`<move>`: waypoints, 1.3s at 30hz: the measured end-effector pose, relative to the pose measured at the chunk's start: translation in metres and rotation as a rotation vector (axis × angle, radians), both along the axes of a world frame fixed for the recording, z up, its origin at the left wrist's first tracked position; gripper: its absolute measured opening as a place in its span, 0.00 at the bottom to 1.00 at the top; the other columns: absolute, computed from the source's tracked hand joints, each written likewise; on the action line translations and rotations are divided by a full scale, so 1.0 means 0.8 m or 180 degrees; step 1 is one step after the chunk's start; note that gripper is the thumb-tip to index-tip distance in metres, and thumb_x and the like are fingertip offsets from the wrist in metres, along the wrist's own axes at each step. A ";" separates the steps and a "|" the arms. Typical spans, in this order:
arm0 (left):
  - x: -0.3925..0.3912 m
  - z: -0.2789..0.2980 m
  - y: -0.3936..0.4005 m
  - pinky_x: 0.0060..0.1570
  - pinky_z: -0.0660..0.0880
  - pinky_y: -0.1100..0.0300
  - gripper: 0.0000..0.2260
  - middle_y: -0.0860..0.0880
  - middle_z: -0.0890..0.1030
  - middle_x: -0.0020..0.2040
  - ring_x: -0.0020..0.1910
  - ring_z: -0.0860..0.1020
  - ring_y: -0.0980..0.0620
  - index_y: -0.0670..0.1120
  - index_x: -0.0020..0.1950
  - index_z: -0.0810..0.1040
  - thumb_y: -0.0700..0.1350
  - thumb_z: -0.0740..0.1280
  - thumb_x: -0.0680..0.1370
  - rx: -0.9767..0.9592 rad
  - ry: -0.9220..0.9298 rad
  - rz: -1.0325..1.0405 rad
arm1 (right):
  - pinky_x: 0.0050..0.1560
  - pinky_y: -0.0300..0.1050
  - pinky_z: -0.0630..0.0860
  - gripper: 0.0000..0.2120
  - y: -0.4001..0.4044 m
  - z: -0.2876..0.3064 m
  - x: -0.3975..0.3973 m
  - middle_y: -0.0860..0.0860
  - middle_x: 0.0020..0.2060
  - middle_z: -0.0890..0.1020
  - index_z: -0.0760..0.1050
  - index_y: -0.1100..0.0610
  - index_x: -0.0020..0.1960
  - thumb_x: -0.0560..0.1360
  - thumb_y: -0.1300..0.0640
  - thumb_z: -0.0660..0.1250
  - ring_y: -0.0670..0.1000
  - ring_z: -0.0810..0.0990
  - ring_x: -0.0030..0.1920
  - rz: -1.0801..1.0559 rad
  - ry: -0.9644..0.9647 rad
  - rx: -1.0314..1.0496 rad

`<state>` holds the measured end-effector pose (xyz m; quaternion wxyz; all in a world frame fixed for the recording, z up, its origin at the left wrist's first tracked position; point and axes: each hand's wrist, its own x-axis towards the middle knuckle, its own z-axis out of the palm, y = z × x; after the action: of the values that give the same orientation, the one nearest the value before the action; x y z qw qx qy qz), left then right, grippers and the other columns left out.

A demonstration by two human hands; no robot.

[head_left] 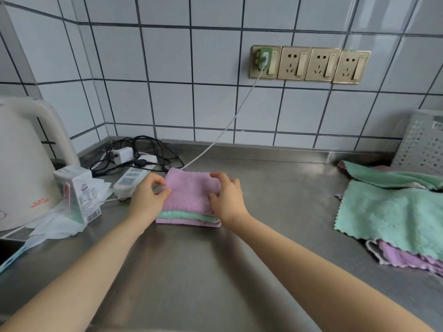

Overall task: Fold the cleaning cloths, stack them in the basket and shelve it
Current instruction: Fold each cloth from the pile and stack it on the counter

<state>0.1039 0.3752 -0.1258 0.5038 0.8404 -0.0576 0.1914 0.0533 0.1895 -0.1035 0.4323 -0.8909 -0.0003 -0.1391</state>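
Observation:
A small stack of folded cloths lies in the middle of the steel counter (263, 248): a pink cloth (190, 190) on top, a green one (184, 215) under it, another pink one at the bottom. My left hand (148, 195) pinches the top pink cloth's left edge. My right hand (226, 197) grips its right edge, fingers curled over it. Unfolded cloths lie at the right: a green one (388, 216) over a purple one (407, 257), and another green one (393, 174) behind. A grey perforated basket (424, 144) stands at the far right against the wall.
A white kettle (21, 159) stands at the left with a small carton (76, 190) and white wrappers beside it. A power strip (129, 180), a charger and tangled black cables lie behind my left hand. A white cable (223, 133) runs up to the wall sockets.

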 end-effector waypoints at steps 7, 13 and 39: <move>-0.001 0.010 0.001 0.68 0.62 0.58 0.17 0.46 0.71 0.66 0.66 0.70 0.49 0.41 0.63 0.77 0.41 0.71 0.74 0.0652 0.0175 -0.0444 | 0.59 0.36 0.65 0.23 0.000 -0.011 0.000 0.59 0.70 0.63 0.73 0.61 0.65 0.72 0.69 0.56 0.59 0.72 0.62 0.0420 -0.0305 -0.0873; 0.004 0.028 -0.011 0.56 0.64 0.63 0.22 0.39 0.73 0.67 0.65 0.72 0.44 0.37 0.66 0.74 0.44 0.71 0.74 0.1307 0.0509 -0.0261 | 0.71 0.53 0.60 0.22 -0.018 -0.015 0.011 0.60 0.71 0.64 0.62 0.53 0.73 0.79 0.56 0.55 0.62 0.60 0.71 0.0226 0.0295 -0.1207; -0.205 0.022 -0.381 0.64 0.67 0.58 0.17 0.51 0.77 0.63 0.63 0.72 0.52 0.48 0.64 0.75 0.48 0.68 0.76 0.1413 -0.0172 -0.2202 | 0.53 0.49 0.75 0.17 -0.441 0.018 -0.308 0.52 0.60 0.74 0.72 0.55 0.65 0.76 0.58 0.64 0.56 0.72 0.57 -0.1243 0.0337 -0.2643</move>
<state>-0.0603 0.0702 -0.1083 0.3432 0.8545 -0.3897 0.0156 -0.1928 -0.1630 -0.0893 0.0040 -0.9779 0.1340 -0.1604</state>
